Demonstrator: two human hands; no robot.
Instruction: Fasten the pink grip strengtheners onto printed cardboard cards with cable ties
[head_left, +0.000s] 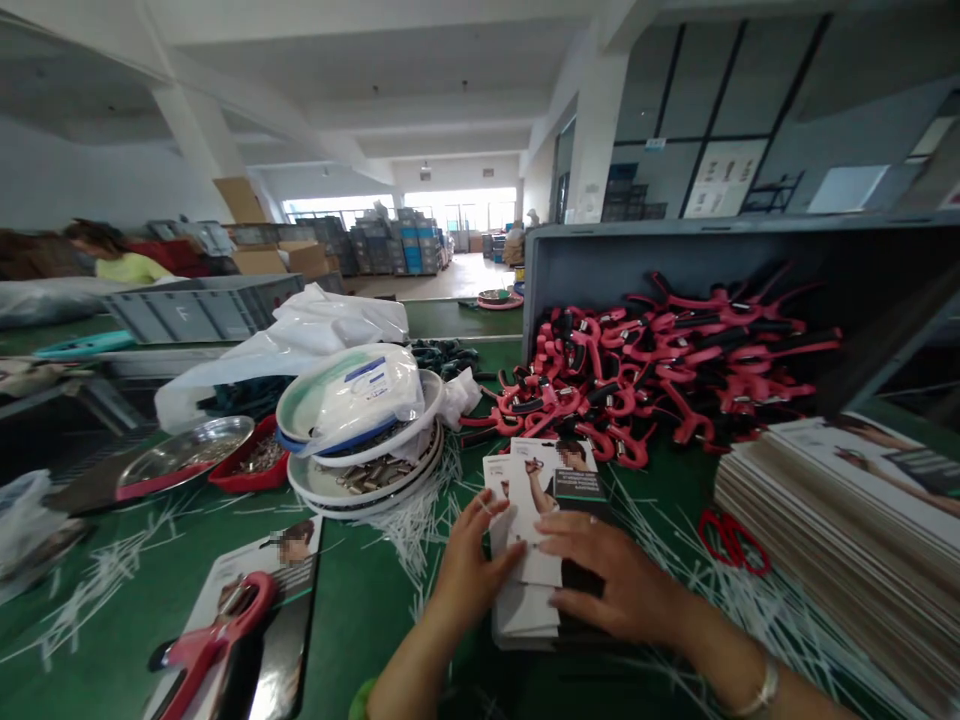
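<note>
A small pile of printed cards (536, 500) lies in front of me on the green table, its sheets slightly out of line. My left hand (476, 560) is at the pile's left edge, thumb and fingers apart, touching the cards. Across the right part of the pile rests my right hand (607, 575), palm down with its fingers spread over the top card. At the lower left, a red and black plier-like tool (217, 640) sits on another printed card (289, 600).
A grey crate (712, 228) on its side spills many red tools (600, 370). Stacked cards (825, 530) and red scissors (735, 543) are at right. Stacked plates (360, 490), a red tray (255, 460) and white ties (412, 520) lie left. A person (120, 255) is far left.
</note>
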